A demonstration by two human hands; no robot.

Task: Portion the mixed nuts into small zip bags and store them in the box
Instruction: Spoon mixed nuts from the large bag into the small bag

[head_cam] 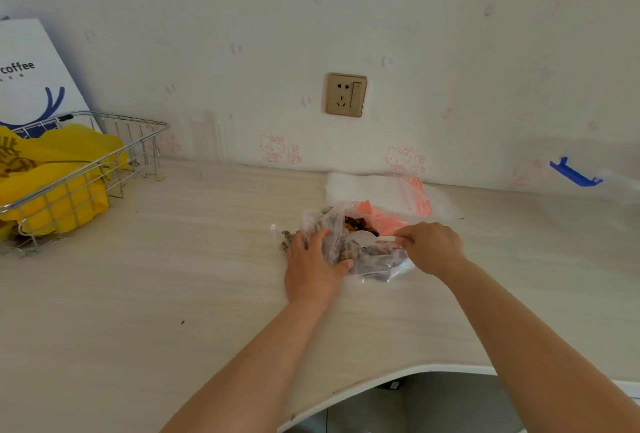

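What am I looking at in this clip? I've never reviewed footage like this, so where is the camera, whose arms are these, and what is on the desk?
There is no machine here. The single picture comes from a wide-angle camera worn on a person's head, looking forward and down, so the two bare arms are that person's own.

The left hand holds the side of a clear plastic bag of mixed nuts that lies on the pale desk. The right hand has a pinching grip on the handle of a white spoon, whose bowl sits at the bag's opening.

Behind the bag lie small zip bags with red markings. At the far left stands a wire basket holding something yellow, and a white paper bag printed "coffee" leans against the wall. A power socket is on the wall.
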